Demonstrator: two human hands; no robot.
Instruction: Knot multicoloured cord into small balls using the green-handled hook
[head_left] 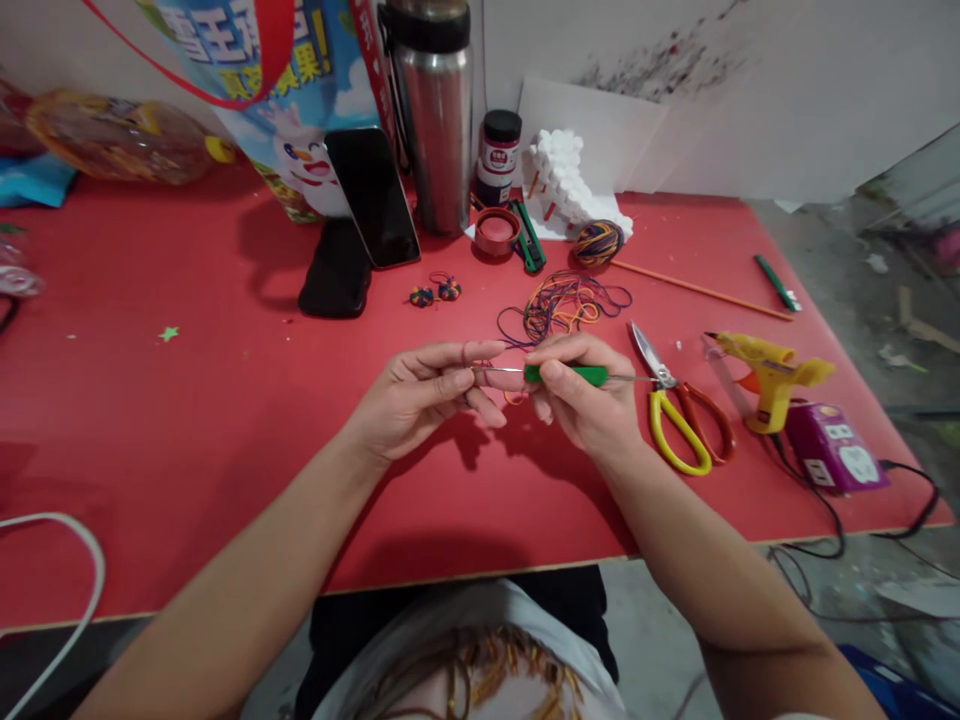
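Note:
My right hand [589, 385] grips a crochet hook by its green handle [568, 375]. The thin metal shaft points left to the fingertips of my left hand [427, 390]. Thumb and fingers of my left hand pinch thin yarn at the hook's tip, and a reddish strand loops round its index finger. The stitches there are too small to make out. Just behind the hands lies a loose tangle of multicoloured yarn [559, 305], with a wound yarn ball [598, 242] beyond it. Two small knotted yarn pieces [435, 291] sit to the left of the tangle.
Scissors [679, 410] lie right of my right hand, beside a yellow glue gun [776, 375] and a purple box [836, 445]. Toward the back stand a phone [373, 195], a steel flask [435, 120], a dark-lidded jar [498, 155] and a green cutter [529, 238].

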